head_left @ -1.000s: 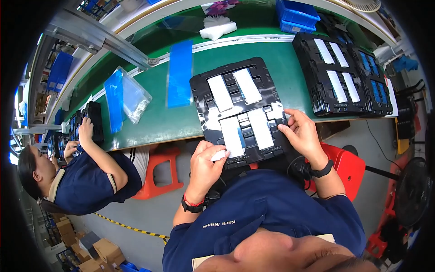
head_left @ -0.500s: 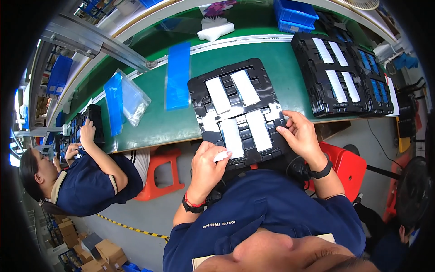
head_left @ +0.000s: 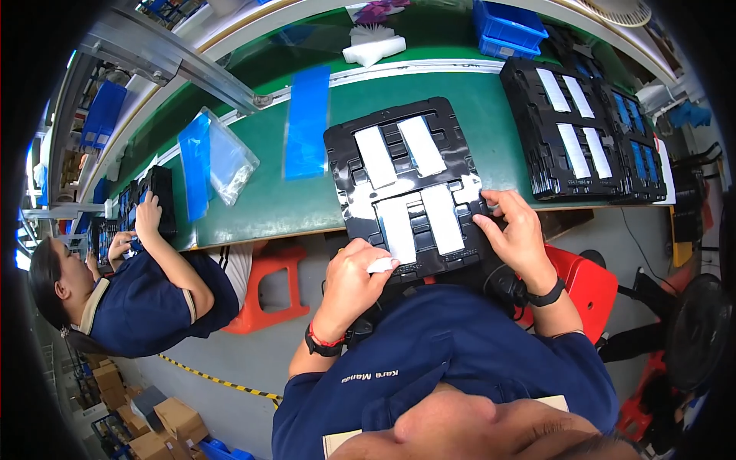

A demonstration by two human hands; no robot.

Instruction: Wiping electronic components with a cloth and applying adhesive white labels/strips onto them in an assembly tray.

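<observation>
A black plastic tray (head_left: 460,157) lies over the near edge of the green workbench, its near end close to my body. Several flat white strips (head_left: 421,146) sit in its recesses, two in the far half and two in the near half. My left hand (head_left: 354,280) is closed on a small white piece (head_left: 381,265), perhaps folded paper or cloth, beside the tray's near left corner. At the tray's right edge, my right hand (head_left: 515,234) grips the rim between thumb and fingers.
Stacked black trays (head_left: 537,153) stand at the right, some strips white, some blue. Blue sheets (head_left: 307,123) and a clear plastic bag (head_left: 230,165) lie on the green bench (head_left: 268,201). Blue bins (head_left: 510,31) sit at the back. A co-worker (head_left: 146,299) handles black trays at the left.
The whole view has shifted slightly. Both hands keep their holds beside the tray, with the left fingers moved only a little. A dark-clothed leg now shows by the fan at the right.
</observation>
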